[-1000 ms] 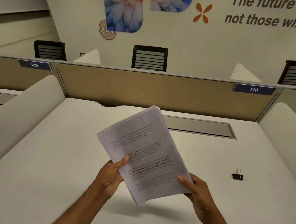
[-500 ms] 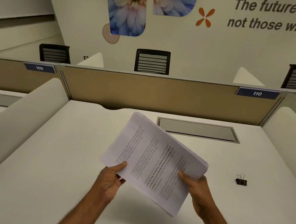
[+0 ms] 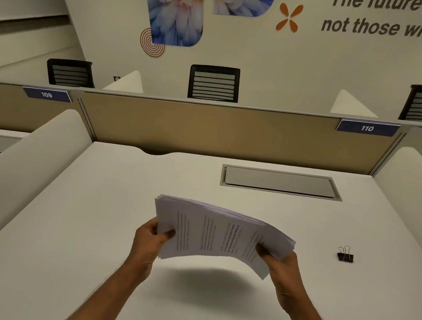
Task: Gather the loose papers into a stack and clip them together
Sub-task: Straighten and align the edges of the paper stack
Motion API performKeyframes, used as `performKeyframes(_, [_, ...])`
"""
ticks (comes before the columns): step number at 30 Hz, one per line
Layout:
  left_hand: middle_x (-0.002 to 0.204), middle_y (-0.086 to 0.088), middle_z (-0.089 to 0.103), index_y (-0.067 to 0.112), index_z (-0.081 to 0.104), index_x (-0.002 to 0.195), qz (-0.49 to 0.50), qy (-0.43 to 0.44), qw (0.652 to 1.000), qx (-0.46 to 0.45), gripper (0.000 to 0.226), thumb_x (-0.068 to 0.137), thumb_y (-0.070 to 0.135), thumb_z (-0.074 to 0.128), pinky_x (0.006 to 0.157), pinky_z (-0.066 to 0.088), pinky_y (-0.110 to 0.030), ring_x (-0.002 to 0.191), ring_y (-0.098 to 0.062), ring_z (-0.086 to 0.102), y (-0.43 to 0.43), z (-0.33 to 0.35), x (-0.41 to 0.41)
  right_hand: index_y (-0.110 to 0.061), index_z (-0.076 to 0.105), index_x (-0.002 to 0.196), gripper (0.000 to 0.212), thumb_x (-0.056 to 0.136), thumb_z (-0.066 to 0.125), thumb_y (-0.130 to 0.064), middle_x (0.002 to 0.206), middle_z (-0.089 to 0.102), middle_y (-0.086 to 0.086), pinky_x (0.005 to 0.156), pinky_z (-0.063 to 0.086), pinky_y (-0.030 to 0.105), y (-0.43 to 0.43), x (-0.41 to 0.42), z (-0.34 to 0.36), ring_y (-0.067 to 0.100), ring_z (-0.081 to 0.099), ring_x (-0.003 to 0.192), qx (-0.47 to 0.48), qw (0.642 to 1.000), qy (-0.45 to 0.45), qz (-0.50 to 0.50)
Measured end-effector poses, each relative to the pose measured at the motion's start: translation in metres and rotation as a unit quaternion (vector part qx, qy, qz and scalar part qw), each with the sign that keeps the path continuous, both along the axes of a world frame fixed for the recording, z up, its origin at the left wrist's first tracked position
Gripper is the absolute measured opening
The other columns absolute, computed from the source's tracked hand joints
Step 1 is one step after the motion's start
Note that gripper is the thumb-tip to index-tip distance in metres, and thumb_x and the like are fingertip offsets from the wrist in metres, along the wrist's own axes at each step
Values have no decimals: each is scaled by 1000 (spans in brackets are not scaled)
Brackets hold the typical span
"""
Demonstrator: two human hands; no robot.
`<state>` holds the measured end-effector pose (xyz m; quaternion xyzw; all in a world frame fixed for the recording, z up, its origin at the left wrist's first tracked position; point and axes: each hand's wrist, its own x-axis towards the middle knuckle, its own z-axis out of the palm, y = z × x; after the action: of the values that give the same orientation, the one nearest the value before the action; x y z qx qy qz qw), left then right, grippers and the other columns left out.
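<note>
1. Since the earlier frames the stack of printed papers (image 3: 219,234) has swung from standing on a slant to lying nearly level, its long side running left to right across the lower centre of the frame, raised above the white desk (image 3: 73,237) with its shadow beneath.
2. The left hand (image 3: 149,241) is closed on the stack's left short edge, thumb on top. The right hand (image 3: 279,260) is closed on the right short edge, thumb on the top sheet and fingers under.
3. The sheets sag a little between the two grips, and the far edges are fanned and uneven, most visibly at the right corner. The gathering looks done, but I judge that the edges need squaring before a clip would catch every sheet.
4. The black binder clip (image 3: 345,256) lies on the desk at the right of the frame, apart from the stack and near the right hand, its wire handles up. Nothing lies between the two.
5. Both hands are occupied, so one must let go to reach the clip; the single remaining grip could let the sheets slide.
6. Further up the frame are a recessed cable hatch (image 3: 280,182), a tan partition (image 3: 207,131) with labels 109 and 110, and empty office chairs beyond, none in the way.
</note>
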<state>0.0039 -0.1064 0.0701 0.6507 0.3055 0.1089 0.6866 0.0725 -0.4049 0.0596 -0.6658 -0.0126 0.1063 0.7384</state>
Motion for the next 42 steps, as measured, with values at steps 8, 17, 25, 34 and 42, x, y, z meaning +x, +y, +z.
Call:
performKeyframes(8, [101, -3, 79, 22, 73, 102, 16, 31, 999, -40, 38, 86, -12, 70, 71, 54, -29, 95, -22, 70, -4, -17, 0, -27, 81, 105, 21, 86, 81, -18, 97, 83, 0, 66, 59, 23, -5, -4, -16, 23, 74, 98, -27, 998, 51, 20])
performKeyframes(17, [90, -2, 75, 16, 73, 96, 14, -1, 1000, 5, 29, 83, -10, 68, 68, 47, -27, 84, -21, 64, -14, -15, 6, -44, 80, 99, 29, 84, 83, -19, 97, 83, -6, 66, 61, 22, 0, -5, -16, 10, 77, 87, -14, 999, 30, -12])
performKeyframes(25, [107, -6, 76, 16, 70, 116, 31, 19, 999, -15, 31, 92, -3, 69, 73, 51, -28, 103, -28, 65, -15, -20, 7, -39, 78, 100, 26, 83, 84, -21, 95, 82, -10, 77, 58, 32, -1, -7, -27, 21, 73, 100, -26, 999, 35, -32])
performKeyframes(34, [107, -2, 74, 26, 67, 111, 34, -2, 999, -9, 39, 94, -8, 61, 73, 51, -29, 102, -23, 65, -26, -14, 10, -48, 77, 105, 42, 66, 93, -42, 102, 82, -8, 75, 57, 27, -2, -8, -19, 8, 76, 90, -15, 999, 29, -9])
performKeyframes(42, [112, -4, 72, 17, 63, 125, 26, 14, 1000, 8, 35, 98, -5, 56, 72, 49, -25, 104, -21, 63, -22, -14, 10, -37, 79, 109, 42, 70, 91, -41, 103, 82, -4, 75, 56, 26, -12, -5, -26, 18, 74, 100, -13, 999, 41, 11])
